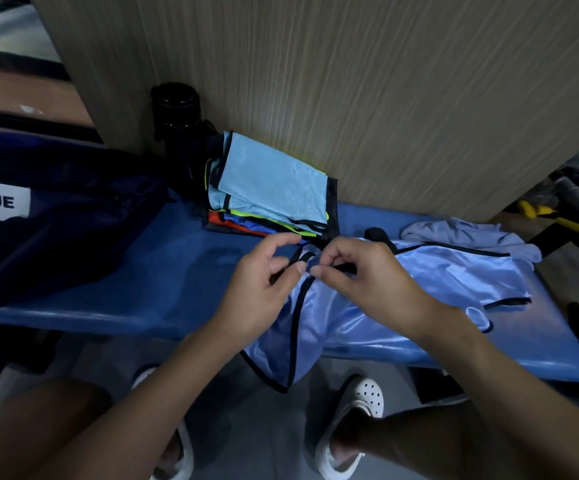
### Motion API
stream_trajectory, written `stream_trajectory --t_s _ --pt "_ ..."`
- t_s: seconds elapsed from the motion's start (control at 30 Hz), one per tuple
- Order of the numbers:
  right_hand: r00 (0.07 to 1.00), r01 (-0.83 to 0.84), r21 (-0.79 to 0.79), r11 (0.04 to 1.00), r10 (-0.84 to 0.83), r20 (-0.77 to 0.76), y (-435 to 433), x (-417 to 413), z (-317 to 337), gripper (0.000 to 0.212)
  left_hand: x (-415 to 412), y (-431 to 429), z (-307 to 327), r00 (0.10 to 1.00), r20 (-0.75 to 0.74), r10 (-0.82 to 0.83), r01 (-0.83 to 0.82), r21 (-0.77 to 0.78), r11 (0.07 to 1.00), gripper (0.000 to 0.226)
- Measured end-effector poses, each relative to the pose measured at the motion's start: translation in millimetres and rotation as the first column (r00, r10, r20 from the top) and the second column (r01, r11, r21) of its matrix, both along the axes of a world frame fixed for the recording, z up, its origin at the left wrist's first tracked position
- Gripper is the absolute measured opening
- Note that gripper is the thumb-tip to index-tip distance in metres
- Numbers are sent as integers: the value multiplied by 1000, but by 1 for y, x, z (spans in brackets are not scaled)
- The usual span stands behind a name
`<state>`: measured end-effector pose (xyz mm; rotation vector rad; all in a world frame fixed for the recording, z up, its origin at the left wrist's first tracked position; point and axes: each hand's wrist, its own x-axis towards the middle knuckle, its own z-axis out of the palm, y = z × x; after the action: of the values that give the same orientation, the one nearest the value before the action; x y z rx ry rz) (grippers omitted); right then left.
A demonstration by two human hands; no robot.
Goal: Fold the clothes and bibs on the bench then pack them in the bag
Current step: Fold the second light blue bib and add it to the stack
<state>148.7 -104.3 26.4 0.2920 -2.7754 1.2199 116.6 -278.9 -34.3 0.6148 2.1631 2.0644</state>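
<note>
Both hands meet over the bench, the landmark for what follows. Left hand: thumb and forefinger closed on the black trim of a light-blue bib; the other fingers curl loosely. Right hand: fingertips pinched on the same trim, just beside the left, so the two grips nearly touch.

The bib lies spread on the bench's right half, one corner hanging off the front edge toward the floor. It appears thin, shiny mesh: judged very light, limp and slippery, likely to slide off the smooth bench if released near the edge. The bound trim is the firmest part and the sound place to hold; straps and corners give the best control for squaring a fold.

Behind the hands, at the bench's rear against a wood panel, sits a stack of folded bibs, blue on top, with yellow and orange edges showing below. A pale garment lies crumpled at the bench's far right, beyond the bib, not yet folded. A dark bag with a white label rests on the bench's left end. A black bottle stands at the rear, just left of the stack.
</note>
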Motion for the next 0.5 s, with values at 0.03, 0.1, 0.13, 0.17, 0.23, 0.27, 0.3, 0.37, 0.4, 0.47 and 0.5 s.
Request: stream_trajectory --t_s 0.03,0.1,0.13,0.17,0.23,0.27,0.3,0.37,0.4,0.47,0.5 --pt "1000 3 2 1000 -3 0 0 -1 0 12 0 0 1 1000 -1 -10 10 -4 1000 29" --pt "1000 2 -17 1000 -1 29 0 -2 0 7 1 1 3 999 20 -36 36 29 999 23" --pt "998 -3 -44 999 5 58 0 -2 0 3 2 1 4 999 27 -46 45 37 998 19" --pt "996 -6 -66 998 12 88 1 -1 0 4 2 1 5 999 26 -48 47 32 998 17" --pt "992 -23 -50 998 29 123 4 0 -1 13 2 0 5 998 27 -51 50 14 999 15" --pt "991 -33 -27 999 36 129 4 0 -1 17 2 0 5 998 32 -51 51 11 999 14" --pt "992 -37 -6 999 37 123 4 1 0 19 2 0 5 998 36 -48 47 13 999 13" --pt "996 -14 5 1000 13 93 4 1 0 17 1 -1 4 998 41 -46 45 19 999 12" --pt "997 0 12 1000 0 75 4 1 1 13 2 -1 5 998 42 -49 48 22 999 12" --pt "999 11 48 999 -13 33 3 0 2 5 3 -1 6 997 41 -63 62 33 998 12" --pt "1000 15 62 998 -16 11 2 0 2 3 3 -1 6 996 44 -77 75 39 996 10"
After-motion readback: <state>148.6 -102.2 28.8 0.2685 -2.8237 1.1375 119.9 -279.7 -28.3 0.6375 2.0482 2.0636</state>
